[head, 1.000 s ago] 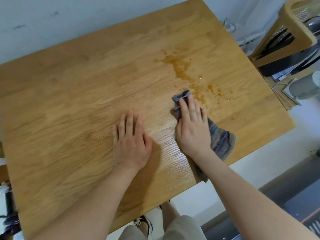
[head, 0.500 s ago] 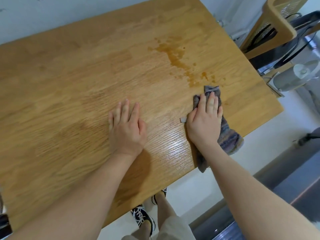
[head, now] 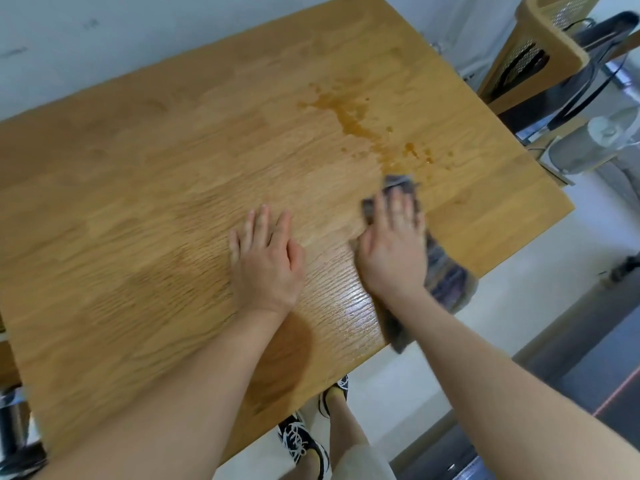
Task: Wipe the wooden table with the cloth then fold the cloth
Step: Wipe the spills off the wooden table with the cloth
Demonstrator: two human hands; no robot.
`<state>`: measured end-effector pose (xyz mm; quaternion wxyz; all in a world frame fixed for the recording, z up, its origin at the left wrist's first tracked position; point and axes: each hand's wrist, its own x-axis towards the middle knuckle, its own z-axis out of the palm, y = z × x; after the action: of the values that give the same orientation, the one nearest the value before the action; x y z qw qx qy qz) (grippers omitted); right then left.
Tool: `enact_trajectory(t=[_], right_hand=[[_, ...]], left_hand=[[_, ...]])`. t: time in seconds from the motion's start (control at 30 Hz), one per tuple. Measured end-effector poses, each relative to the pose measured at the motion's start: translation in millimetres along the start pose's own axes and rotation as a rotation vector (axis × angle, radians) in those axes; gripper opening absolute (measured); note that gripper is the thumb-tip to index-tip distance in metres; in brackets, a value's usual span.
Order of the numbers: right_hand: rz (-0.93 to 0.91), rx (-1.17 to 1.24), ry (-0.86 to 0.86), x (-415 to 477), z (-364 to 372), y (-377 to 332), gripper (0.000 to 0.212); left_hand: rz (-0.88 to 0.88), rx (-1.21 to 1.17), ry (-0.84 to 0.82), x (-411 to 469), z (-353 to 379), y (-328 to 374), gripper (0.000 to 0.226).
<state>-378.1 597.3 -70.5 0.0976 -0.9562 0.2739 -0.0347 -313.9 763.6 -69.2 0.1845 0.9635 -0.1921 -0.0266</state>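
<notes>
The wooden table (head: 156,188) fills most of the view. A brown liquid spill (head: 356,123) streaks its far right part. My right hand (head: 393,247) presses flat on a grey striped cloth (head: 446,275) just below the spill; the cloth's tail hangs over the near right edge. My left hand (head: 266,258) lies flat on the bare wood beside it, fingers apart, holding nothing. A wet sheen shows on the wood between and below the hands.
A wooden chair with a woven back (head: 533,53) and dark cables stands past the table's right edge. A grey and white appliance (head: 588,140) sits on the floor there. My shoes (head: 304,441) show under the near edge. A white wall runs behind.
My right hand has slid the cloth left along the lower end of the spill. The left hand has stayed flat in place.
</notes>
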Motion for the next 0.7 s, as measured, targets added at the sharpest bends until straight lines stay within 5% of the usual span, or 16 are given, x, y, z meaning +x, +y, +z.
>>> enact_trajectory(t=[0.1, 0.2, 0.37, 0.47, 0.6, 0.7], right_hand=[[-0.381, 0.062, -0.111, -28.2, 11.9, -52.1, 0.057], [-0.503, 0.104, -0.161, -20.8, 6.0, -44.8, 0.057], [-0.105, 0.086, -0.029, 29.9, -11.6, 28.0, 0.062], [0.058, 0.021, -0.031, 33.0, -7.0, 8.3, 0.063], [-0.341, 0.083, -0.128, 6.3, 9.1, -58.4, 0.061], [-0.495, 0.123, -0.175, 17.2, 2.0, -40.4, 0.058]], left_hand=[[-0.024, -0.047, 0.007, 0.5, -1.3, 0.5, 0.055], [-0.023, -0.089, 0.027, -0.7, -2.7, -1.5, 0.055], [0.005, -0.027, -0.034, -1.6, -1.6, -3.1, 0.056], [-0.002, 0.027, -0.063, 1.4, -0.3, -1.2, 0.057], [-0.001, -0.003, -0.025, -0.4, -0.9, -1.3, 0.052], [-0.002, 0.031, -0.034, -1.2, -1.2, -0.5, 0.05]])
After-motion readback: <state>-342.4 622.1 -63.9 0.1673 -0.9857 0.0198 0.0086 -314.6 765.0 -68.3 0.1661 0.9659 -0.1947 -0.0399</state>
